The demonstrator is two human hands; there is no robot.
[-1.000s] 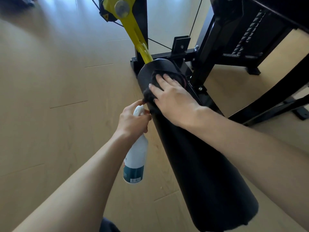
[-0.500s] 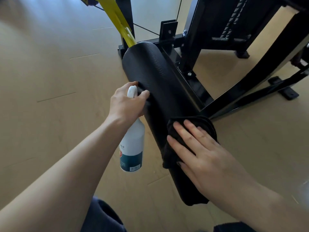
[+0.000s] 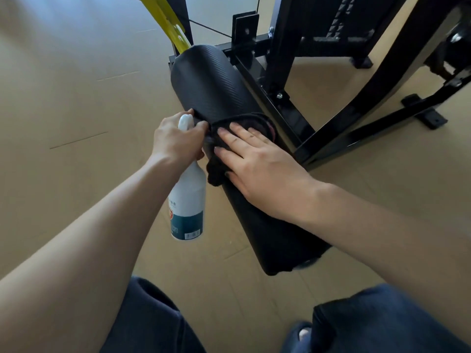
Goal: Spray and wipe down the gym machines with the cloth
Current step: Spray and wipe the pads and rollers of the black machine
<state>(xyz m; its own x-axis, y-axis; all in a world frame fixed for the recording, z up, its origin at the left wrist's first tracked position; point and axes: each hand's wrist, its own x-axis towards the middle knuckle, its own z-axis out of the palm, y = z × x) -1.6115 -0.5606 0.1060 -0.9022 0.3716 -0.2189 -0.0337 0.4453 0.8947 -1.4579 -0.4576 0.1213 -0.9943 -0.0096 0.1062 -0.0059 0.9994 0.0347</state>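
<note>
A long black padded roller (image 3: pixel 211 85) of the gym machine runs from the top centre toward me. My right hand (image 3: pixel 257 164) lies flat on a dark cloth (image 3: pixel 216 171) and presses it against the middle of the roller. My left hand (image 3: pixel 178 141) grips the neck of a white spray bottle (image 3: pixel 188 202) with a teal label, hanging just left of the roller, its fingertips touching the pad. A yellow lever arm (image 3: pixel 170 24) enters the roller's far end.
The machine's black steel frame (image 3: pixel 356 113) with floor feet stands to the right of the roller. Thin cables cross behind it. Light wood floor (image 3: pixel 76 98) spreads to the left. My knees in dark blue trousers (image 3: pixel 382 322) fill the bottom edge.
My right hand with the cloth slid from the roller's far end to its near end, then back up to the middle. The left hand kept the bottle beside the roller.
</note>
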